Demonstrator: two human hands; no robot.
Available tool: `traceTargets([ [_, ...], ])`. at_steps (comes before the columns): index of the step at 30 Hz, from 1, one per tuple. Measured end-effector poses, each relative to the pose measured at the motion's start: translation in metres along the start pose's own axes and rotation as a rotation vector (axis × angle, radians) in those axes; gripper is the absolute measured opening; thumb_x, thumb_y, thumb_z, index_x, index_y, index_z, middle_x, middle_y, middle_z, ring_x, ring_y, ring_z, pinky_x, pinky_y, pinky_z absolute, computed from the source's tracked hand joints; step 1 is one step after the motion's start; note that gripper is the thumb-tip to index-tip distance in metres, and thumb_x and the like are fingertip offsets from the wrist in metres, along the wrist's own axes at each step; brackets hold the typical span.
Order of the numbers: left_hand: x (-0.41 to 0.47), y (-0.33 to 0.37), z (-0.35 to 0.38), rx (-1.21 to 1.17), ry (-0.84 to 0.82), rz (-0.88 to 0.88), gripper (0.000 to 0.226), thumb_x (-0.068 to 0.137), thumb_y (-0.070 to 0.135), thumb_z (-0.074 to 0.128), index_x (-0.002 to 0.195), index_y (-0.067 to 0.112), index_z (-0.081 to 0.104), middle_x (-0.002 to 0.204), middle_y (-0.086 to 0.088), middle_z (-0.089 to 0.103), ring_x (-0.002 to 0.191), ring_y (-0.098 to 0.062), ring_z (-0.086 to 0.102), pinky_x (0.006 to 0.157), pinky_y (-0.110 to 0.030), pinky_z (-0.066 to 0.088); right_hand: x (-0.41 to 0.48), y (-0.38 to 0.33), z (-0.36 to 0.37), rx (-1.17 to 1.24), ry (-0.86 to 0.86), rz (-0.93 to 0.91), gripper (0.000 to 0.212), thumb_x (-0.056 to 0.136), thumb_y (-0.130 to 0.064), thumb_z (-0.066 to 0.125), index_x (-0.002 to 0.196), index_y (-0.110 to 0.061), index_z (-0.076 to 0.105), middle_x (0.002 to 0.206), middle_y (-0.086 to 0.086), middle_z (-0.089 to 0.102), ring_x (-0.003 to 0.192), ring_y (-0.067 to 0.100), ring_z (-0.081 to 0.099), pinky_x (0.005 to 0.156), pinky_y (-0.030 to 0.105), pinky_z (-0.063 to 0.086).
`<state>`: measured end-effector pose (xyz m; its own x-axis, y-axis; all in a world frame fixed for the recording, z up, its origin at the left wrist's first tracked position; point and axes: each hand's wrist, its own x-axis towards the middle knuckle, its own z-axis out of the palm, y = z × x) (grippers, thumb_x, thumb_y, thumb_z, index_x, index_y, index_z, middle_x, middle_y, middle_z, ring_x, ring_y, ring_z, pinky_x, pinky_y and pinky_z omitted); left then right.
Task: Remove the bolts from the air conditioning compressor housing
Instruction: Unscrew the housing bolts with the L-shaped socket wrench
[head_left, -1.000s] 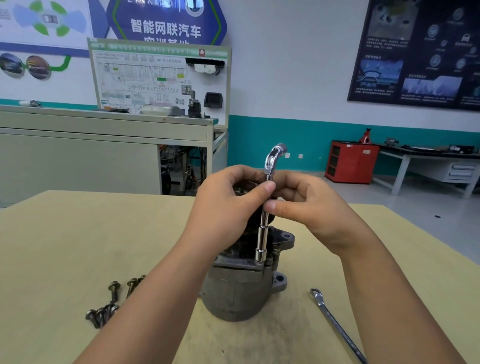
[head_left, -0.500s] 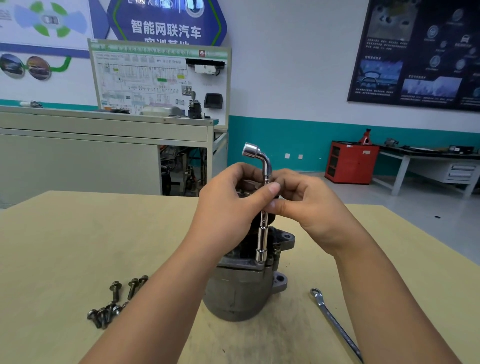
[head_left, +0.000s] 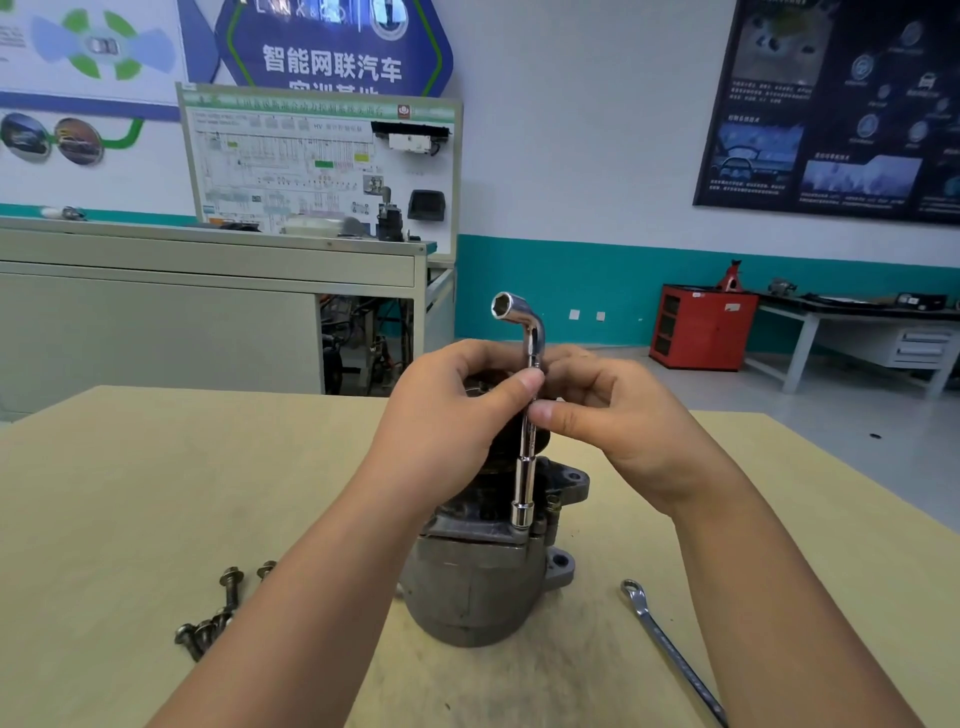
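1. Training workshop: white and teal wall, posters, a grey bench behind. My work surface is a pale, scuffed wooden table (head_left: 130, 493).
2. The compressor housing (head_left: 478, 587) stands upright mid-table; I use it as the landmark. It is dull cast grey metal, a rounded body with lugged ears, grimy.
3. A chromed L-shaped socket wrench (head_left: 525, 431) stands vertical on the housing's top edge, its lower socket seated over what I judge to be a bolt head, which is hidden.
4. My left hand (head_left: 457, 415) and right hand (head_left: 618, 421) are both closed on the wrench shank above the housing, thumb and fingertips pinching it from either side.
5. Change: over the past second the bent upper end has swung round from pointing right to pointing left, its hex mouth now facing me. I judge the bolt is turning freely by finger force, so it is near release.
6. Left of the housing lies a cluster of loose bolts (head_left: 213, 618), dark and flanged, already out.
7. Right of the housing lies a slim ring spanner (head_left: 670, 649), untouched.
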<state>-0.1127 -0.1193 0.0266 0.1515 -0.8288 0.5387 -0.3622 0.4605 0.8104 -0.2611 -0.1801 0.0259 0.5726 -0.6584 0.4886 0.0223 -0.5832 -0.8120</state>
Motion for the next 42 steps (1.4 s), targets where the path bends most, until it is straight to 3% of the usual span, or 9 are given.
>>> traceTargets([
  [8,0.0003,-0.0025,0.0042,-0.006,0.049,0.047,0.015,0.078,0.025,0.075,0.073,0.028,0.061,0.065,0.024,0.063,0.063,0.007,0.057,0.063,-0.012,0.045,0.0016,-0.0009,0.0058,-0.031,0.028,-0.025,0.027,0.074,-0.008,0.075,0.069,-0.032,0.064,0.085,0.003,0.062,0.089,0.018,0.059,0.085,0.043,0.05],
  [11,-0.0014,-0.0002,0.0007,0.019,-0.01,0.035,0.004,0.084,0.03,0.068,0.087,0.029,0.067,0.077,0.019,0.066,0.076,0.004,0.061,0.071,-0.018,0.048,0.0015,-0.0009,0.0039,-0.023,0.015,-0.032,0.03,0.078,-0.004,0.071,0.069,-0.033,0.068,0.088,-0.003,0.063,0.09,0.013,0.062,0.08,0.031,0.051],
  [15,-0.0023,0.0038,-0.0042,0.053,-0.081,0.032,0.019,0.093,0.022,0.058,0.107,0.025,0.07,0.101,0.011,0.069,0.1,-0.006,0.063,0.094,-0.035,0.049,0.0011,-0.0005,0.0024,-0.025,0.003,-0.019,0.024,0.082,0.0,0.066,0.075,-0.023,0.067,0.093,-0.007,0.064,0.089,0.007,0.064,0.075,0.021,0.049],
  [21,-0.0013,0.0014,-0.0024,0.065,-0.025,0.024,0.007,0.086,0.027,0.067,0.086,0.033,0.066,0.076,0.019,0.066,0.08,0.001,0.062,0.081,-0.027,0.051,-0.0007,-0.0007,0.0005,0.001,-0.022,0.0,0.019,0.078,-0.009,0.069,0.095,-0.016,0.067,0.103,0.004,0.066,0.097,0.012,0.064,0.079,0.022,0.049],
  [25,-0.0015,0.0015,0.0007,0.026,0.0,0.006,0.008,0.081,0.027,0.072,0.078,0.029,0.065,0.07,0.017,0.066,0.076,-0.007,0.064,0.079,-0.036,0.054,-0.0013,-0.0005,0.002,0.045,-0.023,0.011,0.019,0.07,-0.012,0.069,0.085,-0.02,0.063,0.08,-0.01,0.067,0.083,0.006,0.064,0.072,0.019,0.049],
  [29,-0.0021,0.003,0.003,0.016,0.037,0.011,0.013,0.077,0.027,0.076,0.072,0.029,0.063,0.07,0.019,0.066,0.077,-0.008,0.064,0.081,-0.04,0.054,-0.0005,-0.0004,0.0033,0.01,-0.017,-0.006,0.03,0.076,0.001,0.072,0.073,-0.028,0.064,0.079,-0.01,0.062,0.084,0.006,0.06,0.075,0.023,0.048],
  [33,-0.0027,0.0042,0.0042,0.019,0.058,-0.001,0.014,0.075,0.029,0.077,0.073,0.028,0.063,0.072,0.02,0.067,0.075,-0.005,0.064,0.081,-0.04,0.054,0.0,-0.0018,0.004,-0.008,0.008,-0.004,0.035,0.076,0.003,0.07,0.068,-0.032,0.069,0.084,-0.01,0.06,0.086,0.008,0.06,0.074,0.021,0.047],
  [37,-0.0031,0.0046,0.0027,0.021,0.013,-0.016,0.008,0.079,0.029,0.074,0.082,0.028,0.066,0.078,0.012,0.068,0.084,-0.014,0.066,0.085,-0.045,0.053,0.0002,-0.0011,0.0028,-0.041,0.014,0.007,0.021,0.079,0.0,0.068,0.082,-0.021,0.068,0.097,-0.001,0.06,0.096,0.015,0.061,0.081,0.026,0.05],
  [42,-0.0026,0.0031,-0.0018,0.076,-0.045,0.04,0.012,0.087,0.024,0.066,0.096,0.032,0.07,0.098,0.015,0.068,0.096,-0.001,0.062,0.09,-0.029,0.05,-0.0005,-0.0016,0.0015,0.006,-0.01,0.022,0.025,0.082,0.003,0.063,0.095,-0.018,0.067,0.099,-0.002,0.061,0.097,0.011,0.062,0.079,0.022,0.05],
])
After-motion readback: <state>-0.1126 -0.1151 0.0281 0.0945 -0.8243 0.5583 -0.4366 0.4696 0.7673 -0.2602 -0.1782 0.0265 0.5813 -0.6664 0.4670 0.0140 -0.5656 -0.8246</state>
